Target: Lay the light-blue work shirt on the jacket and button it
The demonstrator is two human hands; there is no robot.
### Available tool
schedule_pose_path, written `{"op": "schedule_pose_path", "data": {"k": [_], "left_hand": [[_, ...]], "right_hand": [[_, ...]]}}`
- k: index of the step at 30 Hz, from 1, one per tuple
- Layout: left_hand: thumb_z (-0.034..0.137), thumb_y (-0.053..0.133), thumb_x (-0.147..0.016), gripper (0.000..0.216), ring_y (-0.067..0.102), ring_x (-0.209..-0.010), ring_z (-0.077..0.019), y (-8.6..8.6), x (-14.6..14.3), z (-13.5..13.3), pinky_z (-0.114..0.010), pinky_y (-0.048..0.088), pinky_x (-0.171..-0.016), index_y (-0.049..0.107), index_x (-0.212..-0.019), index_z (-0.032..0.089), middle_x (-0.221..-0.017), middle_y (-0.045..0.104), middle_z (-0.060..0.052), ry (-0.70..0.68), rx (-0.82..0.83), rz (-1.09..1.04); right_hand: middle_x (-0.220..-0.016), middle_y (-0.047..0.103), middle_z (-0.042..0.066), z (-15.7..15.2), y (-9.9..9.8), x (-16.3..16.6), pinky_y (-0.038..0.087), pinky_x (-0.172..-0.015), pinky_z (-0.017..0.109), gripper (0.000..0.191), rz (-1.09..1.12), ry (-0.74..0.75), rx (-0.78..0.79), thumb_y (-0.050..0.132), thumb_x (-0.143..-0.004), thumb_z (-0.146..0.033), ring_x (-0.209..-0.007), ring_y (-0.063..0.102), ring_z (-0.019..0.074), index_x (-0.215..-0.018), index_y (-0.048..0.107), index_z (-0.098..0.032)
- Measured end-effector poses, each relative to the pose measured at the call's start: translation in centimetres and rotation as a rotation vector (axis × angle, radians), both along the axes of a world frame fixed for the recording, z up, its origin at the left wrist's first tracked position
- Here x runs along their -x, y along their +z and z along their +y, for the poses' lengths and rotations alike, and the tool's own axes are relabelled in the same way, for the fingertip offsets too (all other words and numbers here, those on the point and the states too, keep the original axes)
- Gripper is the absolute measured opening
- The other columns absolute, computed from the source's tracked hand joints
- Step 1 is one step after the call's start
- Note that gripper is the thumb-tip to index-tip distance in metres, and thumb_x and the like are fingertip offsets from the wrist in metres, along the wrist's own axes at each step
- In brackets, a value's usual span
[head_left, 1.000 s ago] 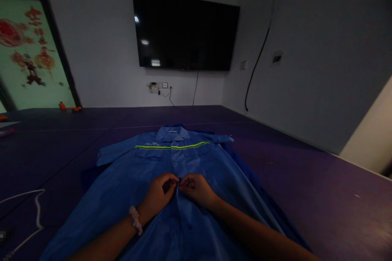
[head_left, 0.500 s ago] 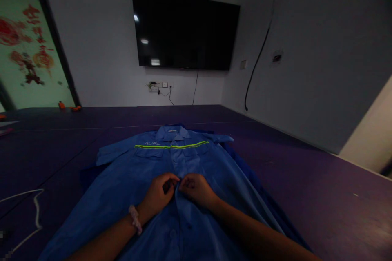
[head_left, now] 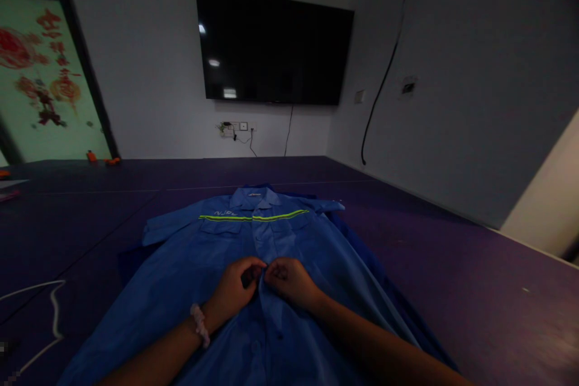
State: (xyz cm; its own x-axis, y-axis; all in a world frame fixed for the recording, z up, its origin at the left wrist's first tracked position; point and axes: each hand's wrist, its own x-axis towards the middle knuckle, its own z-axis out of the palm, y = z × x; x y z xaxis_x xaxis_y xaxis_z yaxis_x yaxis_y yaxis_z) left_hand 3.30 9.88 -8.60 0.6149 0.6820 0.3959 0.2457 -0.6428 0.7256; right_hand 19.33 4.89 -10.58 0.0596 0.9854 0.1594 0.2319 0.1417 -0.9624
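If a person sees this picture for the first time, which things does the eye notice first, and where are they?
First is the blue work shirt with a yellow-green reflective stripe, spread flat on the dark purple surface. At its middle, the left hand and the right hand pinch the front placket together. On the far wall hangs a large black screen.

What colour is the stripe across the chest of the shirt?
The stripe is bright yellow-green, running across the blue shirt; the head view shows it.
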Motion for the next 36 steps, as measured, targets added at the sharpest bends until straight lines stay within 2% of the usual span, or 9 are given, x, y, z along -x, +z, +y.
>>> {"op": "schedule_pose_path", "data": {"k": [8,16,28,36], "left_hand": [[0.006,0.047,-0.067,0.033,0.061,-0.076,-0.0138,0.27,0.04,-0.29,-0.024,0.046,-0.073,0.065,-0.092,0.018,-0.083,0.068,-0.002,-0.022,0.009,0.002],[0.002,0.046,-0.066,0.034,0.06,-0.078,-0.013,0.16,0.03,-0.23,-0.023,0.045,-0.075,0.066,-0.089,0.019,-0.085,0.067,-0.002,-0.048,-0.029,0.002],[0.004,0.046,-0.067,0.034,0.06,-0.08,-0.0139,0.57,0.06,-0.6,-0.024,0.046,-0.076,0.066,-0.089,0.019,-0.085,0.068,-0.002,-0.043,-0.056,0.004],[0.004,0.046,-0.067,0.032,0.06,-0.079,-0.0138,0.21,0.07,-0.28,-0.024,0.046,-0.075,0.066,-0.088,0.019,-0.085,0.067,-0.002,-0.049,-0.062,-0.01]], "right_hand": [[-0.056,0.054,-0.003,0.17,-0.13,-0.1,0.034,-0.042,0.019,0.016,-0.004,-0.011,0.039,0.065,-0.064,-0.029,-0.045,0.047,0.0083,-0.068,0.056,-0.016],[-0.056,0.054,-0.003,0.03,0.17,0.05,0.035,-0.042,0.019,0.013,-0.019,-0.031,0.022,0.064,-0.063,-0.026,-0.046,0.047,0.0081,-0.066,0.056,-0.016],[-0.053,0.052,-0.005,-0.11,0.28,0.09,0.034,-0.038,0.018,0.017,0.028,-0.032,0.072,0.065,-0.062,-0.028,-0.041,0.047,0.0076,-0.066,0.054,-0.016],[-0.052,0.051,-0.005,-0.19,0.44,0.16,0.033,-0.038,0.018,0.017,0.027,-0.037,0.08,0.065,-0.063,-0.029,-0.042,0.045,0.0072,-0.066,0.054,-0.017]]}}
